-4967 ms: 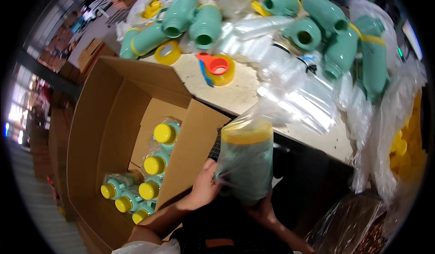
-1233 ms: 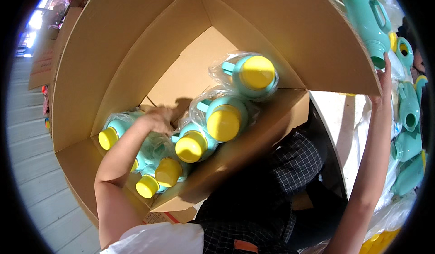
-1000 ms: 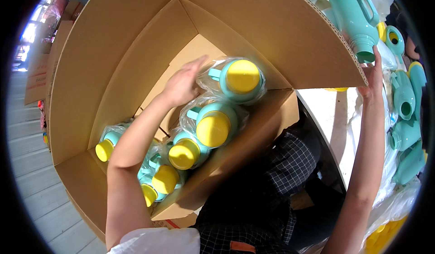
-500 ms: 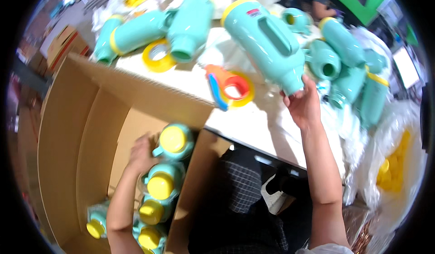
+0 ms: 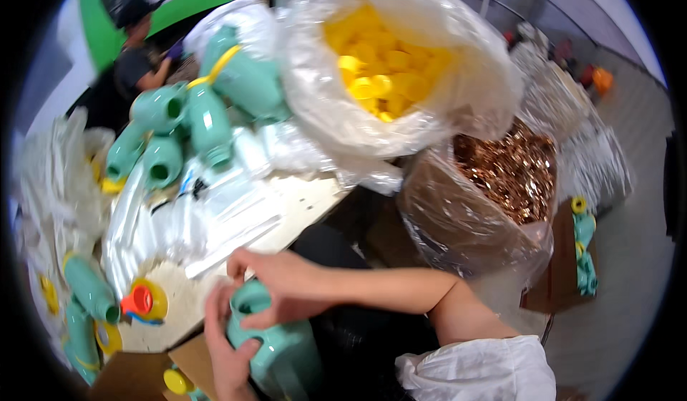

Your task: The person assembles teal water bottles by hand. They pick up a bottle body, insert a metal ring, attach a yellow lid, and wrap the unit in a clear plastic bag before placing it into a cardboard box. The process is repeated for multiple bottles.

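Note:
A teal plastic flask point(image 5: 286, 358) with a handle and an open round mouth stands up against my lap, at the bottom centre. My left hand point(image 5: 230, 347) is wrapped round its neck from the left. Over the top comes my right hand point(image 5: 290, 279), its fingers and thumb bent round the mouth's rim. Whether something small lies between the right fingertips cannot be made out. Just left of the hands, on the table point(image 5: 275, 218), are clear plastic bags point(image 5: 207, 222).
More teal flasks point(image 5: 207, 118) lie at the back left, near a co-worker point(image 5: 136, 61). An orange tape dispenser point(image 5: 136, 301) is at the left. Bags hold yellow caps point(image 5: 390, 64) and shiny copper-coloured pieces point(image 5: 512, 172). A cardboard box point(image 5: 129, 376) with yellow-capped flasks is at lower left.
The view has swung to the right. The flask my right hand held by its neck over the table is now at my lap. My left hand has left the box and grips a flask.

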A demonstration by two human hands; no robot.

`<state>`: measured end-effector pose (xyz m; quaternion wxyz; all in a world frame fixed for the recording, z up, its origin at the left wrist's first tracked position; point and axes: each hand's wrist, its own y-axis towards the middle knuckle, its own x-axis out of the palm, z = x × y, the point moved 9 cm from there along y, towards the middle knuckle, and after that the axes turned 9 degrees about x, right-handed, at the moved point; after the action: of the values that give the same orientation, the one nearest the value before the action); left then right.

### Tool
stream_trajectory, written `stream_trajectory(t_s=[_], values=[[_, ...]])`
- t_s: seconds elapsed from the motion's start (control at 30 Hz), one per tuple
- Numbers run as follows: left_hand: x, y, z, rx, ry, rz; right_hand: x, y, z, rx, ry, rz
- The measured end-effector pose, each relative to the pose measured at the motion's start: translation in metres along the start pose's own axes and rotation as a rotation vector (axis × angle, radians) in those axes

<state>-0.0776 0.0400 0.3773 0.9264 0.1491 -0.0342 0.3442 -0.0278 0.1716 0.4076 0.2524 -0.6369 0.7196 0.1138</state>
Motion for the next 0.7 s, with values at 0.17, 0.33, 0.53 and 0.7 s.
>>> stream_trajectory(t_s=[0.17,0.33,0.53,0.7], values=[[0.028,0.002,-0.046,-0.326,-0.138,-0.195,-0.087,-0.105,0.108,-0.015,0.426,0.363],[-0.004,-0.001,-0.044,-0.237,0.012,-0.246,-0.318,-0.293,0.227,0.494,-0.247,1.193],[-0.025,0.035,-0.044,-0.119,0.000,-0.117,-0.358,-0.340,0.358,0.787,-0.506,0.912],[-0.007,0.010,-0.089,-0.393,-0.063,-0.044,-0.356,-0.341,0.334,0.735,-0.207,0.854]])
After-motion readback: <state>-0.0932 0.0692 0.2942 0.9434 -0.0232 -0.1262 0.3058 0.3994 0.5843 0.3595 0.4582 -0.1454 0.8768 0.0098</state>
